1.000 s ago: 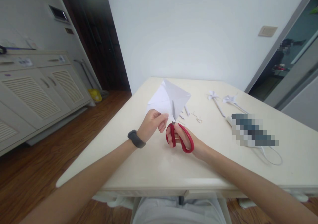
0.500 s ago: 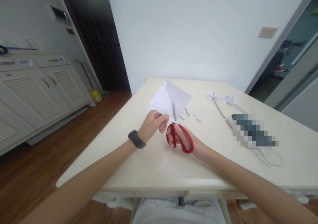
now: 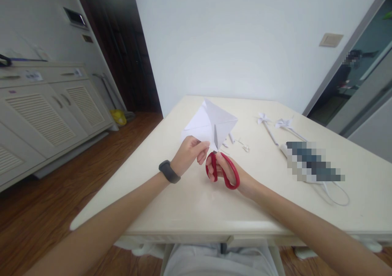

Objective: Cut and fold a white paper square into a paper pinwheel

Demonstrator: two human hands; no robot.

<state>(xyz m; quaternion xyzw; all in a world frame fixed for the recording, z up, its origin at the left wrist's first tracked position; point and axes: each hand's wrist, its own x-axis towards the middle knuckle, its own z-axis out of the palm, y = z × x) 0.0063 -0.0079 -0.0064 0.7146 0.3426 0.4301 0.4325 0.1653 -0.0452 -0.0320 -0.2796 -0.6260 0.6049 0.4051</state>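
Observation:
A creased square sheet of white paper (image 3: 197, 121) is held up over the table, one corner pointing away from me. My left hand (image 3: 192, 151), with a dark band on the wrist, pinches its near left edge. In my right hand (image 3: 225, 169) are red-handled scissors (image 3: 235, 178), fingers through the loops. Their blade lies along the paper near its close corner; part of the blades is hidden by the sheet. Small paper scraps (image 3: 245, 148) and a short rolled paper piece (image 3: 232, 137) lie on the table just beyond the scissors.
Two white paper pinwheels on sticks, one left (image 3: 263, 119) and one right (image 3: 284, 123), lie at the table's back right. Nearer stands a pixelated object (image 3: 312, 161) with a white cord (image 3: 339, 203). The cream table (image 3: 147, 202) meets a white wall (image 3: 229, 43); a louvred cabinet (image 3: 33, 108) is at left.
Almost nothing differs. The whole view has shifted very slightly, and both hands, paper and scissors keep nearly the same position.

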